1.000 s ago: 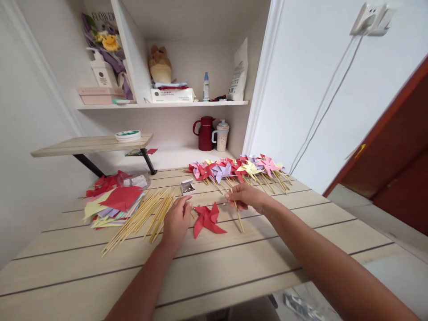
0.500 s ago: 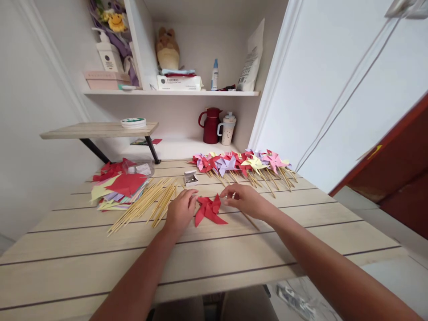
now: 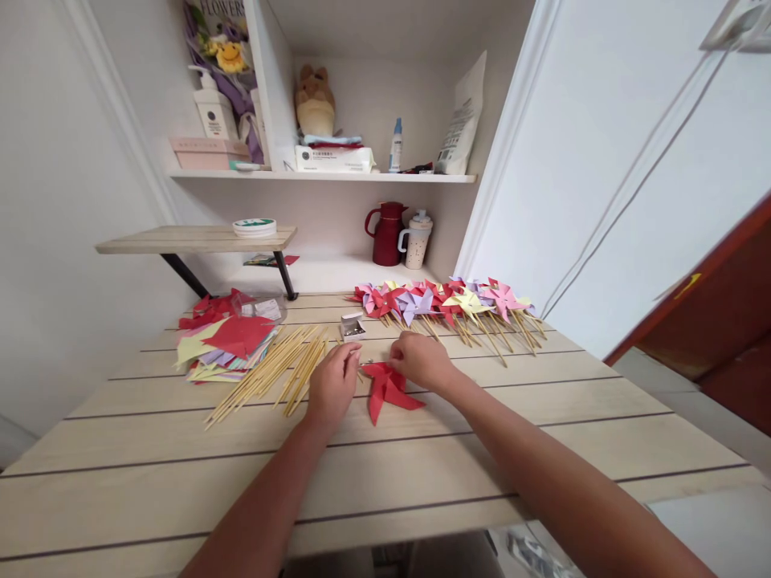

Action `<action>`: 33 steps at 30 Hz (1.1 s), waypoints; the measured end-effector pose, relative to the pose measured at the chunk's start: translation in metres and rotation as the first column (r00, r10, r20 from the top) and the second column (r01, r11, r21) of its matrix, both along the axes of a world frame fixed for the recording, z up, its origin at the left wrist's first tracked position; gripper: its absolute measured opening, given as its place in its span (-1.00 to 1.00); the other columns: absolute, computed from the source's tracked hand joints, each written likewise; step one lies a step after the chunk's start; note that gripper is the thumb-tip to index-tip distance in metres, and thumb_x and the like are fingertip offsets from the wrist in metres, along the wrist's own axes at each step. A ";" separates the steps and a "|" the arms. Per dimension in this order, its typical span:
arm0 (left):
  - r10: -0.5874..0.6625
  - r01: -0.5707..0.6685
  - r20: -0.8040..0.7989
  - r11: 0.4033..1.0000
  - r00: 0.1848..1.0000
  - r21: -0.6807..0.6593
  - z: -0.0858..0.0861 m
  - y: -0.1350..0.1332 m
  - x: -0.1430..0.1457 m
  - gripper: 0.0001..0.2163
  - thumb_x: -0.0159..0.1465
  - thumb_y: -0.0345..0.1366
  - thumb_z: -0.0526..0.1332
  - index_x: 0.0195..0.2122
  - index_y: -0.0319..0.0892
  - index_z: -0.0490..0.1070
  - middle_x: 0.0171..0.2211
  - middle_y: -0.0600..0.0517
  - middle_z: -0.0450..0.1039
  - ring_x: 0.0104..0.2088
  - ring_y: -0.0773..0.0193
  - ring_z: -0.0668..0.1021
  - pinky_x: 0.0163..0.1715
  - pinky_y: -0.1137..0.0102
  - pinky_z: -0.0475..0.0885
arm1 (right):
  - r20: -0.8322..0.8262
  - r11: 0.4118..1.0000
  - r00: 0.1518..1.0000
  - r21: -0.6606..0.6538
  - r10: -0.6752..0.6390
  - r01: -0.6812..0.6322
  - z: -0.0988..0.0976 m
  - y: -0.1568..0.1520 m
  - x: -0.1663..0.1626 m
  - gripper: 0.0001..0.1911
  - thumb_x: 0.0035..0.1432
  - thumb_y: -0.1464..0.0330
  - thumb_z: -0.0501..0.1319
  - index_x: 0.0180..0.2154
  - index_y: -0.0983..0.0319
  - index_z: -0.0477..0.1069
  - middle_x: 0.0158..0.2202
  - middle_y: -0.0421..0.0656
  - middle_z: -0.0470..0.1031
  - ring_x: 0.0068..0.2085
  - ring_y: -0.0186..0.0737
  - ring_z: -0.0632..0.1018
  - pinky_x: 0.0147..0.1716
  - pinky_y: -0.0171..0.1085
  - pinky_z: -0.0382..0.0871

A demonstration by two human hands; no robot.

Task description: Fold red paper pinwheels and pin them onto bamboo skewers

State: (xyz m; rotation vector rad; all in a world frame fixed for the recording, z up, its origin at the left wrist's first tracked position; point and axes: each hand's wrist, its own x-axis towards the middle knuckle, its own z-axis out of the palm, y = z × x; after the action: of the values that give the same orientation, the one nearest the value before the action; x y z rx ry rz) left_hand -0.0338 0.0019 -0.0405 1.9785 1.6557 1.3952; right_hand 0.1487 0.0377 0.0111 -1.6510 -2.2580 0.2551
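Observation:
A red paper pinwheel [image 3: 389, 392] is between my hands, its blades spread out and one pointing toward me. My right hand [image 3: 422, 359] is closed at the pinwheel's upper edge, fingers curled over the paper. Left of it, my left hand [image 3: 333, 387] has thumb and forefinger pressed together; what they pinch is too small to make out. A tiny, unclear thing shows in the gap between both hands. Just beyond my left fingertips stands a small open white box [image 3: 352, 327] with small metallic pieces inside.
Bamboo sticks [image 3: 265, 373] lie in a loose pile at left, beside stacked coloured paper [image 3: 232, 341] and a clear plastic box [image 3: 262, 307]. Finished pinwheels on sticks [image 3: 446, 303] line the back right. A small raised wooden shelf [image 3: 198, 238] stands back left; a red jug [image 3: 387, 234] and cup [image 3: 418, 241] stand behind.
My right hand has moved left and closed at the pinwheel's edge. The stick that lay beneath that hand no longer shows there. The whole view has shifted slightly.

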 end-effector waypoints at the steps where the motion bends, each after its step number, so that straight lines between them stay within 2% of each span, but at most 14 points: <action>1: 0.014 -0.014 0.027 1.000 1.000 0.008 0.000 0.000 0.000 -0.76 0.37 -0.26 0.08 -0.04 -0.12 0.48 -0.27 -0.02 0.57 -0.28 0.19 0.58 -0.21 0.30 0.44 | -0.029 1.000 1.000 0.020 0.001 0.000 0.001 0.001 0.001 -0.87 0.07 0.42 0.30 -0.50 0.18 0.56 -0.29 -0.10 0.59 -0.33 -0.18 0.54 -0.44 -0.28 0.16; 4: 0.027 -0.035 0.236 0.999 0.971 0.032 0.001 0.003 -0.001 -0.67 0.35 -0.20 0.13 0.12 -0.14 0.35 -0.33 0.03 0.47 -0.38 0.25 0.53 -0.30 0.34 0.44 | -0.141 0.995 0.990 0.101 -0.002 0.016 0.005 0.006 0.003 -0.86 0.10 0.40 0.26 -0.48 0.17 0.55 -0.29 -0.14 0.58 -0.32 -0.19 0.53 -0.43 -0.29 0.19; 6: 0.003 -0.016 0.415 0.999 0.910 0.029 0.002 0.006 -0.002 -0.61 0.32 -0.16 0.19 0.15 -0.13 0.32 -0.28 0.02 0.45 -0.34 0.26 0.53 -0.27 0.35 0.46 | -0.223 0.986 0.975 0.160 -0.004 0.041 0.008 0.008 0.005 -0.85 0.13 0.39 0.24 -0.45 0.17 0.56 -0.27 -0.14 0.57 -0.30 -0.20 0.54 -0.40 -0.29 0.23; 8: -0.026 0.028 0.501 1.000 0.865 0.004 0.004 0.007 -0.003 -0.60 0.29 -0.12 0.23 0.11 -0.11 0.36 -0.19 -0.03 0.46 -0.22 0.22 0.55 -0.17 0.31 0.46 | -0.299 0.976 0.954 0.207 0.003 0.062 0.008 0.009 0.007 -0.85 0.15 0.37 0.24 -0.44 0.18 0.56 -0.28 -0.14 0.55 -0.29 -0.20 0.54 -0.38 -0.29 0.26; 12: -0.106 0.130 0.431 0.991 0.896 -0.027 0.005 0.005 -0.002 -0.66 0.25 -0.08 0.28 0.00 -0.09 0.49 0.03 -0.12 0.44 0.04 0.09 0.49 0.01 0.20 0.40 | -0.416 0.962 0.909 0.261 0.034 0.083 0.005 0.008 0.009 -0.84 0.16 0.35 0.26 -0.46 0.19 0.54 -0.33 -0.14 0.53 -0.31 -0.20 0.53 -0.35 -0.28 0.31; 14: -0.141 0.164 0.380 0.986 0.914 -0.029 0.004 0.005 -0.001 -0.68 0.23 -0.09 0.29 -0.05 -0.10 0.53 0.04 -0.13 0.44 0.08 0.05 0.47 0.06 0.17 0.37 | -0.456 0.958 0.888 0.275 0.049 0.088 0.002 0.006 0.010 -0.85 0.15 0.37 0.27 -0.47 0.19 0.54 -0.36 -0.15 0.52 -0.33 -0.20 0.53 -0.35 -0.28 0.32; 24: -0.205 0.234 0.336 0.971 0.919 -0.048 0.013 0.003 0.000 -0.73 0.22 -0.10 0.29 -0.18 -0.13 0.63 -0.11 -0.10 0.56 -0.01 0.08 0.55 0.09 0.19 0.37 | -0.521 0.945 0.850 0.307 0.072 0.108 -0.002 0.004 0.011 -0.87 0.11 0.43 0.28 -0.48 0.19 0.53 -0.38 -0.17 0.50 -0.35 -0.22 0.50 -0.34 -0.27 0.32; 30: -0.208 0.231 0.341 0.972 0.917 -0.030 0.017 0.000 0.004 -0.76 0.15 -0.12 0.35 -0.24 -0.11 0.65 -0.17 -0.07 0.56 -0.08 0.10 0.57 0.02 0.21 0.43 | -0.510 0.938 0.858 0.325 0.070 0.117 0.001 -0.001 0.010 -0.87 0.13 0.42 0.26 -0.45 0.19 0.54 -0.34 -0.15 0.49 -0.37 -0.24 0.47 -0.36 -0.27 0.29; 33: -0.189 0.207 0.351 0.978 0.917 -0.016 0.017 -0.001 0.006 -0.82 0.11 -0.15 0.37 -0.34 -0.12 0.64 -0.24 -0.04 0.56 -0.17 0.13 0.57 -0.06 0.25 0.45 | -0.521 0.938 0.847 0.335 0.103 0.092 0.002 -0.005 0.008 -0.87 0.14 0.40 0.25 -0.44 0.19 0.54 -0.35 -0.15 0.48 -0.37 -0.23 0.48 -0.34 -0.27 0.32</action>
State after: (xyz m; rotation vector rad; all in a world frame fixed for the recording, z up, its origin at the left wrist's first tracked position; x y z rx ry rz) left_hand -0.0274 0.0013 -0.0233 1.6935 1.2844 1.5016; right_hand 0.1565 0.0324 0.0130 -1.1995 -1.7602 0.2580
